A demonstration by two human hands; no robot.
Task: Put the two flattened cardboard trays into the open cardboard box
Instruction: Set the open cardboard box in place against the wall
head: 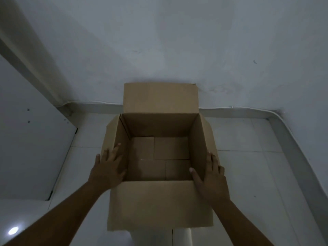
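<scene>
An open brown cardboard box (159,201) stands on the floor directly below me, its four top flaps folded outward. Flat brown cardboard panels (159,157) cover its bottom; I cannot tell whether they are trays or the box's own bottom flaps. My left hand (108,167) lies on the left wall and flap near the front corner, fingers spread, thumb at the rim. My right hand (211,176) clasps the right wall, thumb inside the box and fingers outside. No separate flattened tray shows outside the box.
The box sits on a white tiled floor (248,174) close to a white wall (177,41). A white panel (32,148) leans at the left. A pale raised ledge (287,139) runs along the back and right side.
</scene>
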